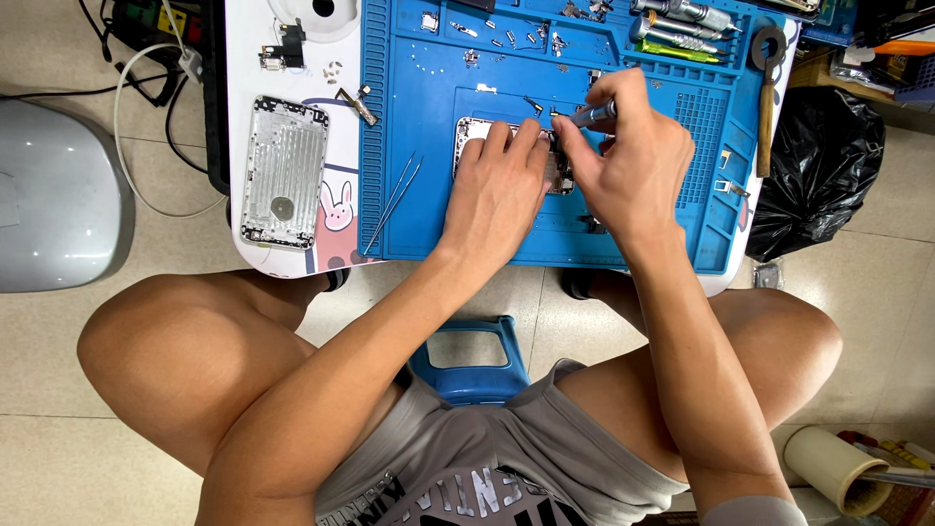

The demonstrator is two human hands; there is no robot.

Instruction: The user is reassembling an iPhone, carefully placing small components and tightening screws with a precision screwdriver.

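On the blue repair mat (429,88) lies an opened phone body (469,131), mostly covered by my hands. My left hand (499,190) rests flat on it, fingers pressing it down. My right hand (628,161) grips a small grey screwdriver (596,113), with its tip pointing down at the phone's upper right part. Tiny screws and metal parts (506,39) lie scattered on the mat's far section.
A silver phone back housing (283,172) lies on the white table at left. Tweezers (394,200) rest on the mat's left side. Tools (682,19) and a wooden-handled tool (766,107) lie at the far right. A black bag (818,166) sits on the floor.
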